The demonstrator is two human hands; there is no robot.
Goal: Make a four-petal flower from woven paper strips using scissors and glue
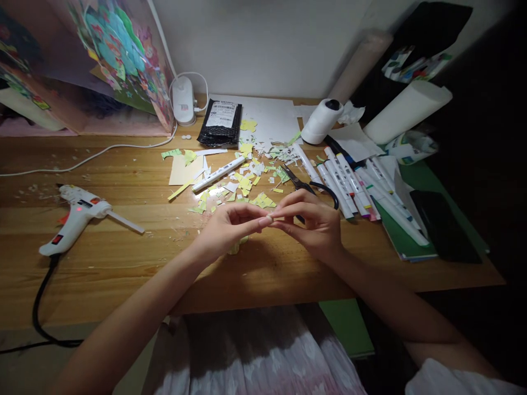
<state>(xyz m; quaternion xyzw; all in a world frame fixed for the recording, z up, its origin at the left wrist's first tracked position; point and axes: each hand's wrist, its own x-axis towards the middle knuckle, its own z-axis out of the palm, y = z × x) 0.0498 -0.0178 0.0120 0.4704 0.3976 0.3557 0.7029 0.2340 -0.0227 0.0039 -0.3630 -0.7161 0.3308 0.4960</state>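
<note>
My left hand (234, 225) and my right hand (310, 222) meet fingertip to fingertip above the front of the wooden desk. Pinched between them is a small pale piece (269, 218), mostly covered by the fingers, so its kind does not show. Below my left hand lies a yellow-green paper piece (234, 247), partly hidden. Scissors with black handles (327, 192) lie just behind my right hand, which covers part of them. Yellow, green and white paper scraps (245, 184) are scattered beyond both hands.
A white glue gun (78, 214), its red light lit, lies at left with a cord over the edge. Several markers (341, 186), a phone (444, 225) and a paper roll (407, 112) are at right. A black package (220, 122) and a power strip (183, 101) stand at the back.
</note>
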